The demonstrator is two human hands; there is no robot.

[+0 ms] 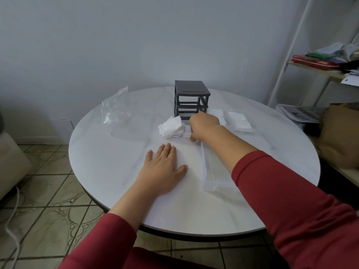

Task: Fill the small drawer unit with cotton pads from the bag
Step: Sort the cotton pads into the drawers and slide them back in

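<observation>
Right now the left hand lies flat on the round white table, fingers spread, holding nothing. The right hand reaches forward with its fingers curled around a cotton pad, just in front of the dark drawer frame. That frame stands near the back of the table with its slots empty. A heap of white cotton pads sits just left of the right hand. A clear drawer with pads inside sits to the right of the frame. Another clear drawer lies under the right arm. The clear bag lies far left, well apart from the frame.
</observation>
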